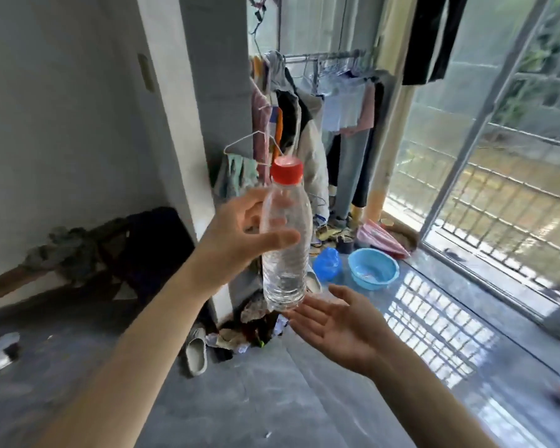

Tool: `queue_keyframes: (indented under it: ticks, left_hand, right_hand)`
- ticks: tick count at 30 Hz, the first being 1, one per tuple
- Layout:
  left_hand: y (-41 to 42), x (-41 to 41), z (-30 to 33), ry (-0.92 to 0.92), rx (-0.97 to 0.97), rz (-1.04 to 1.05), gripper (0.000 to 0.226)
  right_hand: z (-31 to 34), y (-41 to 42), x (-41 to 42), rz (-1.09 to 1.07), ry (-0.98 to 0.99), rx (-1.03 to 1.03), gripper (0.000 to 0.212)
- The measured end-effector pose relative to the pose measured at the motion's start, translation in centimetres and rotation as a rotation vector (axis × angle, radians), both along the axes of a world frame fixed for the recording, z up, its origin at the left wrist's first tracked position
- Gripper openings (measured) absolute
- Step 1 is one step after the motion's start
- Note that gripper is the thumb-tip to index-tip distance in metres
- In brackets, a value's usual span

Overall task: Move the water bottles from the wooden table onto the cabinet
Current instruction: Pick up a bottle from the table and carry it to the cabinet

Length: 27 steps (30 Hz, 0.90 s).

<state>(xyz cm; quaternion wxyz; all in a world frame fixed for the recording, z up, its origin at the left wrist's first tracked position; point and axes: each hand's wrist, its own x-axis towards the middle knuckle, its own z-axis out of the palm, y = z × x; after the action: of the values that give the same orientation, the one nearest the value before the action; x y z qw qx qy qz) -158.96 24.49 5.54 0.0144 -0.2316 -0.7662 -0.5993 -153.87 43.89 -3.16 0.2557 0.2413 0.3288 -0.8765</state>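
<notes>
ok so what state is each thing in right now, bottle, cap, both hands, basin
water bottle: upright, held in the air, clear
red cap: on the bottle
left hand: grip closed around the bottle's middle
right hand: open, palm up, just under the bottle's base, contact unclear
blue basin: upright on the floor

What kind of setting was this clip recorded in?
Most likely a lived-in home, near a balcony or laundry corner: a clothes rack hung with garments, a blue basin on the floor, a slipper, and a barred window.
</notes>
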Motion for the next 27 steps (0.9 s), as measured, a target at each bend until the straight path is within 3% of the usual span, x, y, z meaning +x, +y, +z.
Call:
queue_keyframes:
  ticks: [6, 11, 16, 24, 27]
  left_hand:
    - [11.8, 2.1, 1.6, 0.042, -0.021, -0.263, 0.080]
    - [22.6, 6.1, 2.3, 0.052, -0.023, -0.452, 0.061]
    - [32.8, 12.0, 2.0, 0.064, -0.037, -0.633, 0.069]
    - [47.1, 23.5, 2.7, 0.093, -0.017, -0.954, 0.060]
    - [51.1, 28.4, 3.1, 0.119, -0.016, -1.110, 0.066]
  right_hand:
    - [0.9, 9.9, 6.6, -0.249, 0.033, -0.013, 0.054]
    - [1.2, 18.8, 14.1, -0.419, 0.065, -0.013, 0.052]
    - [0.8, 26.9, 22.8, -0.591, 0.075, -0.006, 0.048]
    - [1.1, 34.4, 37.0, -0.983, 0.095, 0.007, 0.049]
    - [1.2, 35.9, 42.2, -1.149, 0.128, 0.008, 0.047]
